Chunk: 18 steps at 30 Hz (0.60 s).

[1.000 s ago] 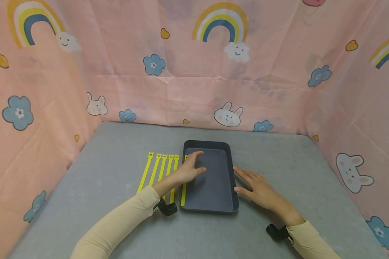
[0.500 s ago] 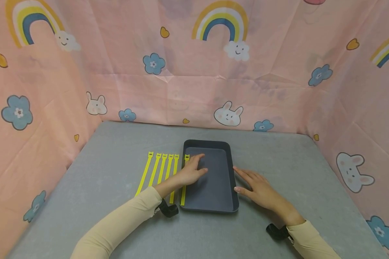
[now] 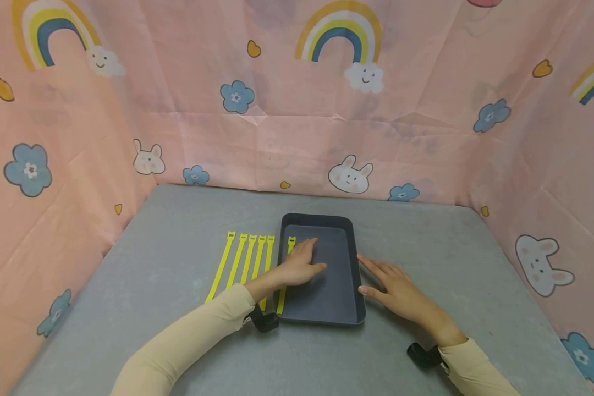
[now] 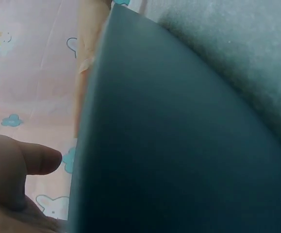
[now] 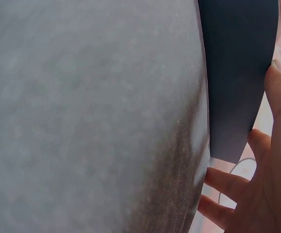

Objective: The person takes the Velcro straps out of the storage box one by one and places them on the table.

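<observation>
A dark grey rectangular tray (image 3: 326, 313) lies on the table. Inside it, along its left side, is a yellow strap-style cable tie (image 3: 281, 301) with a slotted head. My left hand (image 3: 299, 268) reaches over the tray's left rim and lies across the middle of this tie, covering it there; the fingers are extended and the thumb stands apart. In the left wrist view the tray's wall hides most of that hand. My right hand (image 3: 393, 289) touches the outside of the tray's right wall with spread, fairly straight fingertips. Its fingers also show against the tray wall (image 5: 237, 73) in the right wrist view.
Several more yellow cable ties (image 3: 223, 264) lie side by side on the grey table (image 3: 178, 220), left of the tray, partly under my left forearm. A pink patterned cloth (image 3: 277, 137) stands around the table's back and sides.
My left hand has shifted slightly to the right inside the tray. The tie's head end has moved right with it, away from the left wall. The right hand stays put.
</observation>
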Available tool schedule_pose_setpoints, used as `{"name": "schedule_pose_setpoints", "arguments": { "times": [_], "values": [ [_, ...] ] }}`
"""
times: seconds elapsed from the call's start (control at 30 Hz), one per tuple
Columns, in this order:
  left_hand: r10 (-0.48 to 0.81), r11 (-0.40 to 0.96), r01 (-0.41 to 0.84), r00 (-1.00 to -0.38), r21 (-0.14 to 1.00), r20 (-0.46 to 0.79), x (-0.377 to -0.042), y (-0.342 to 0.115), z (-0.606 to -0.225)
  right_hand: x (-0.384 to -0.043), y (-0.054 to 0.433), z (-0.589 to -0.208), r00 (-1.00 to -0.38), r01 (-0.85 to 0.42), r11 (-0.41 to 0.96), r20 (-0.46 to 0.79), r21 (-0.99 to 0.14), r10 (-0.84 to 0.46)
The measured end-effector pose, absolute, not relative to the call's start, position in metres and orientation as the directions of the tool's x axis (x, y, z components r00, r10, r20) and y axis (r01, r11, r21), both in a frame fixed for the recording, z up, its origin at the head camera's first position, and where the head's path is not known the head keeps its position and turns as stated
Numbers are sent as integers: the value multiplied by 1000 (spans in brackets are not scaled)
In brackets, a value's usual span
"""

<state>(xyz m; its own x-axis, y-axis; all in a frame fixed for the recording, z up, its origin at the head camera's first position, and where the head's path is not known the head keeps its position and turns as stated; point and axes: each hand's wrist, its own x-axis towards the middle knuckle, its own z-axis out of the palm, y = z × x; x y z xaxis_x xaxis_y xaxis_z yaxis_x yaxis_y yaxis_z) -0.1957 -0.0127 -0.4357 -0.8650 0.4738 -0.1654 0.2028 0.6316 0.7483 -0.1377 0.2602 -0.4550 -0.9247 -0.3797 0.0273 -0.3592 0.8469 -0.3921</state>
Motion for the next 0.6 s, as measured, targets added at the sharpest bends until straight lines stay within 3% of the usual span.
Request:
{"name": "schedule_pose_setpoints", "arguments": {
  "times": [0.6],
  "values": [
    [502,657,177,-828,733,-250,-191,2,-428,-138,260,-456,-926,-355,849,24,-392,-377]
  ]
}}
